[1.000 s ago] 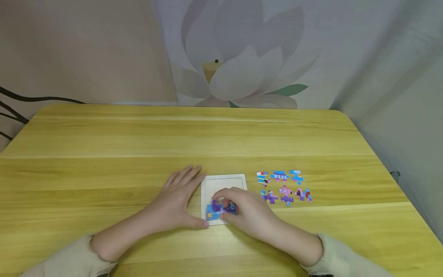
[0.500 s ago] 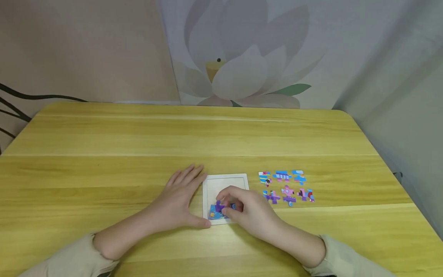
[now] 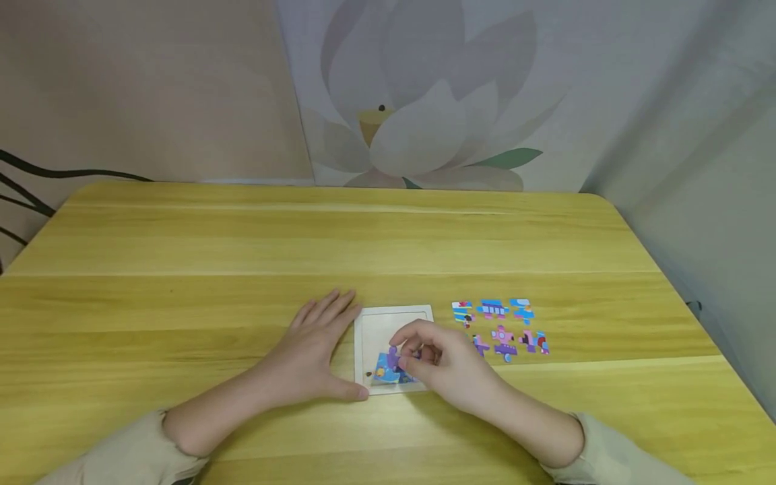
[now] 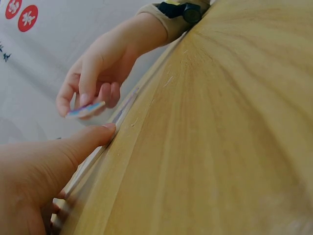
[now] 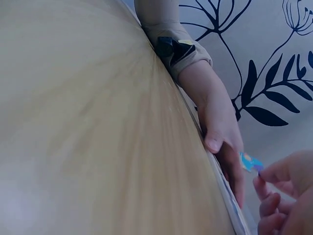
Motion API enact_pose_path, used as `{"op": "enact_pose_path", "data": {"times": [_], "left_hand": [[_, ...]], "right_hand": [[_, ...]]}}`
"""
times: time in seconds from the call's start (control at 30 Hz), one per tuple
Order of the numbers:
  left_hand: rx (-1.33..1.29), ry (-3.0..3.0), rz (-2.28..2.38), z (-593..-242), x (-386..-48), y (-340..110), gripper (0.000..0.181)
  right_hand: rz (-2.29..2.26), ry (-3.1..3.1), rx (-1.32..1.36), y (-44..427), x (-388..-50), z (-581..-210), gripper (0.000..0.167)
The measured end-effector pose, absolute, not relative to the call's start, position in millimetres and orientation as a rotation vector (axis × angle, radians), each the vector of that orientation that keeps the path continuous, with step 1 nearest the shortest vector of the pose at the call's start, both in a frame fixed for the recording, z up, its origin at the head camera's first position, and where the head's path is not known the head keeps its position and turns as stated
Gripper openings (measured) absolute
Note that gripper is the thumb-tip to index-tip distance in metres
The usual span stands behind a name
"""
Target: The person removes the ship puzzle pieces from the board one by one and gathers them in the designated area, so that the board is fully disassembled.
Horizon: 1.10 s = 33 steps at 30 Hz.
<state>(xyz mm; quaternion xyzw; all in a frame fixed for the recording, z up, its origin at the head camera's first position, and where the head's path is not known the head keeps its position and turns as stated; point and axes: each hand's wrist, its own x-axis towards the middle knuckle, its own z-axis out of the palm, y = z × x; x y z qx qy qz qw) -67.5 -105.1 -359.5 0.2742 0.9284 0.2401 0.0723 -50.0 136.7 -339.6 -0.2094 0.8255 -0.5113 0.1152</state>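
Between thumb and fingers, my right hand (image 3: pixel 448 367) pinches a blue and purple jigsaw piece (image 3: pixel 383 370) with a yellow spot. In the left wrist view this piece (image 4: pixel 85 110) is raised and tilted, clear of the surface. Under it lies the pale square puzzle tray (image 3: pixel 358 343), part of its inside covered by the right hand. Other coloured puzzle bits by the fingertips are mostly hidden. My left hand (image 3: pixel 303 357) lies along the tray's left side with fingers stretched out, its thumb touching the lower left corner. The right wrist view shows the held piece (image 5: pixel 250 162) too.
Several loose jigsaw pieces (image 3: pixel 503 340) lie in two rows to the right of the tray. Everything rests on a wooden table (image 3: pixel 242 236), with a flower-print curtain (image 3: pixel 424 87) behind its far edge. Dark curved lines (image 3: pixel 73 172) show at the far left.
My right hand has lifted the piece from the tray's lower left corner and drawn it slightly right, baring a small dark spot there. The left hand stays in place.
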Motion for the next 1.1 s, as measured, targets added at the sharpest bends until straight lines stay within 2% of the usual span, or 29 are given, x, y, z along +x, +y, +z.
{"op": "enact_pose_path", "data": {"times": [0.43, 0.63, 1.1], "left_hand": [[0.832, 2.795, 0.694, -359, -66, -107, 0.122], [0.822, 2.798, 0.700, -360, -66, -107, 0.122], [0.833, 2.791, 0.687, -359, -67, -107, 0.123]], "right_hand": [[-1.569, 2.459, -0.558, 173, -39, -335, 0.017], [-1.568, 2.488, -0.627, 193, -39, -339, 0.013], [-1.453, 2.542, -0.596, 230, -36, -347, 0.016]]}}
